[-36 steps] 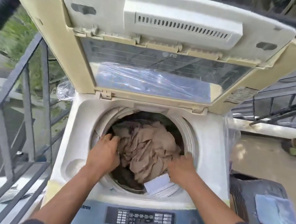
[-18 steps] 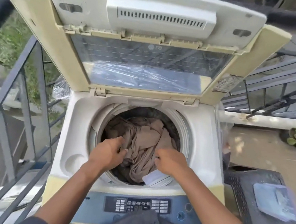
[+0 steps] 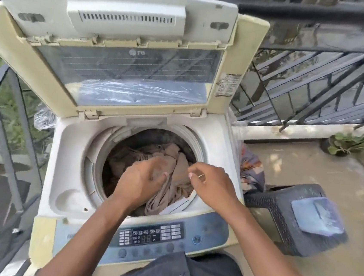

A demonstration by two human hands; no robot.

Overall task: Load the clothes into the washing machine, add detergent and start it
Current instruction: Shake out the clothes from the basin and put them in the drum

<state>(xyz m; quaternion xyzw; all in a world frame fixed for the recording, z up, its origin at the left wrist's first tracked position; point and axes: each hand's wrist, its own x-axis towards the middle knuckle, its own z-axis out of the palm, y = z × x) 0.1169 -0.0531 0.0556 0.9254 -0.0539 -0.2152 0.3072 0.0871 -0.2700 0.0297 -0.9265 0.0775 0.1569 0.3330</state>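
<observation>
So we've got the washer (image 3: 138,203) lid (image 3: 123,48) propped all the way up, which makes sense, it keeps the drum (image 3: 194,149) mouth clear while the load goes in. The clothes (image 3: 171,170) are sitting inside the drum, a brownish-tan bundle piled toward the front, with a fold of fabric lying up against the near rim.

Our left hand (image 3: 141,178) is over the pile, fingers bent down onto the cloth, looks like it's pressing or tucking the stuff down. Can't honestly tell if that grip has a fistful of fabric or is just pushing on it, it's blurry. Our right hand (image 3: 211,184) hovers over the drum's right rim with fingers loosely curled and nothing in it as far as we can see, so that grip reads as relaxed and empty.

The fabric looks thin, soft and crumpled, pretty limp, so it should squash down easy. We'd guess the loading step is nearly wrapped up, with detergent and the start button still to go. The control panel (image 3: 153,233) is right below our arms at the front edge, handy for later. Off to the right there's a dark stool (image 3: 281,206) with a pale bluish packet (image 3: 319,215) on it, maybe the detergent, but we can't read it.
</observation>
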